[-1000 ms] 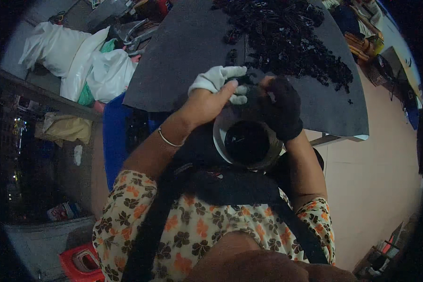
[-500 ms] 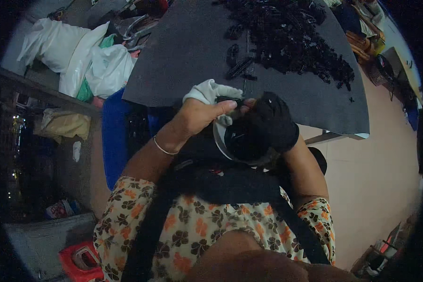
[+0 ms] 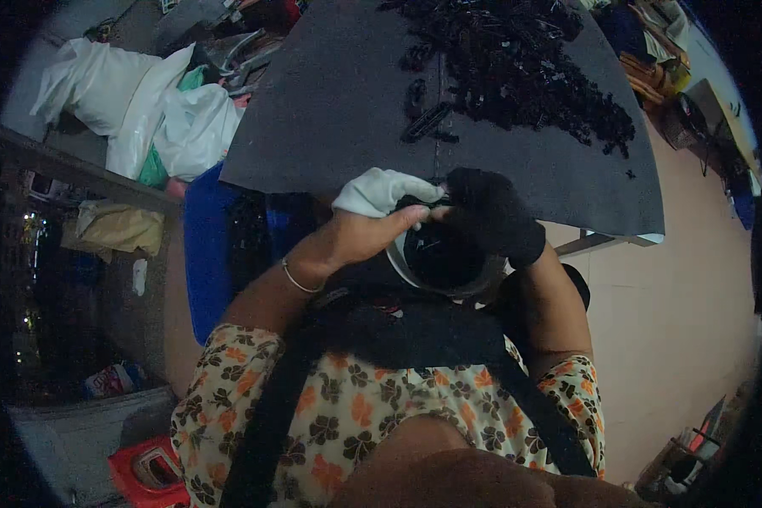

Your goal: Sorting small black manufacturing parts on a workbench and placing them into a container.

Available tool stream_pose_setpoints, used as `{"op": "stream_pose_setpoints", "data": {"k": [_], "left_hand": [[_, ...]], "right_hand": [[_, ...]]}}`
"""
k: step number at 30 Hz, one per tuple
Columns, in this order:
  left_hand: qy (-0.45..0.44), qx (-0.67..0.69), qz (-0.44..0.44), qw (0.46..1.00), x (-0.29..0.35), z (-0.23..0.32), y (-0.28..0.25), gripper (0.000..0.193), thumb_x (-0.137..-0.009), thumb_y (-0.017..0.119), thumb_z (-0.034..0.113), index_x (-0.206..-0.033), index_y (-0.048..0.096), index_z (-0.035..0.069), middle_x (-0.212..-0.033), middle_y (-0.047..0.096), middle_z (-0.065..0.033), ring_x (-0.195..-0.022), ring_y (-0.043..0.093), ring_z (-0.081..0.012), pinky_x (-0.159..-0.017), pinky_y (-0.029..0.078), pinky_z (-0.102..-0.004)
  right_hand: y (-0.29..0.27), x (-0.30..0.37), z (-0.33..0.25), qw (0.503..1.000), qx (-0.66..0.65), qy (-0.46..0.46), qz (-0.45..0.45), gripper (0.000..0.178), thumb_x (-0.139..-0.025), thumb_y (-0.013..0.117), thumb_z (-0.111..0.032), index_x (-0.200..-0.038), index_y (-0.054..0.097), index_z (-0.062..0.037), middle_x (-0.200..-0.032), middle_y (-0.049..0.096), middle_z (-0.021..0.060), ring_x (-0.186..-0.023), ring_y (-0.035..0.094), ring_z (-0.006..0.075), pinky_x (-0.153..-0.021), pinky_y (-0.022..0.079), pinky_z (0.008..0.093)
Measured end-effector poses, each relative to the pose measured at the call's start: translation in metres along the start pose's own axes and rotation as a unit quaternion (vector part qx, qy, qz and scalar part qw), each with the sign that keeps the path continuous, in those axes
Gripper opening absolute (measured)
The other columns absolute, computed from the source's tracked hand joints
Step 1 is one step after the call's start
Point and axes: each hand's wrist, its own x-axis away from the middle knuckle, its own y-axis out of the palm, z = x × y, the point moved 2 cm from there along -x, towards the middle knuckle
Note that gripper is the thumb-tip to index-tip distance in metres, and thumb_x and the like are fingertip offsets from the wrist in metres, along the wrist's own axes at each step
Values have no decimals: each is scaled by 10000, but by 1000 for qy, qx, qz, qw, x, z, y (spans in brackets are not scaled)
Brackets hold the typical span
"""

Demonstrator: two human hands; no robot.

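My left hand (image 3: 372, 210), in a white glove that leaves the thumb bare, pinches a small dark piece (image 3: 422, 202) just past the table's near edge. My right hand (image 3: 495, 216), in a black glove, meets it from the other side, its fingertips closed at the same piece. The piece's exact kind is hidden by the fingers. Right below both hands is a round container with a pale rim (image 3: 405, 269), dark inside, with a few small glints. A large heap of small black plastic-looking parts (image 3: 533, 76) covers the far right of the table, with some strays nearer me.
The grey table (image 3: 322, 110) narrows away from me. Left of it stand a blue bin (image 3: 201, 254) holding dark things and white bags (image 3: 190, 127). A red container (image 3: 148, 474) sits at lower left. Table legs (image 3: 593, 241) show at right.
Both hands have dropped slightly toward the container. My left hand has turned so more of the white glove shows, and the hands are closer together around the piece.
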Motion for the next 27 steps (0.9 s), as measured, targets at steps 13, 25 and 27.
{"op": "stream_pose_setpoints", "data": {"k": [13,25,27], "left_hand": [[117,-413,54,902,-87,-55,-22,306,-777,591,110,-1080,576,69,-1047,586,-133,-903,567,-298,-801,462,-367],[-175,357,38,917,-46,-27,-18,255,-904,418,76,-1122,521,-9,-1020,573,-117,-731,607,-150,-555,522,-245],[-163,398,36,902,-40,-21,-17,249,-912,415,84,-1114,520,-19,-1032,568,-128,-745,613,-155,-573,535,-248]], "right_hand": [[-4,-51,30,952,228,-167,119,215,-773,604,-245,-909,620,-79,-813,602,161,-791,588,337,-689,473,408],[-5,-20,13,970,38,-170,168,328,-674,689,-73,-977,573,-21,-890,599,142,-795,607,311,-668,495,350],[-3,-16,7,932,74,-296,195,282,-694,642,-42,-966,571,-29,-912,603,139,-775,605,313,-646,496,361]]}}
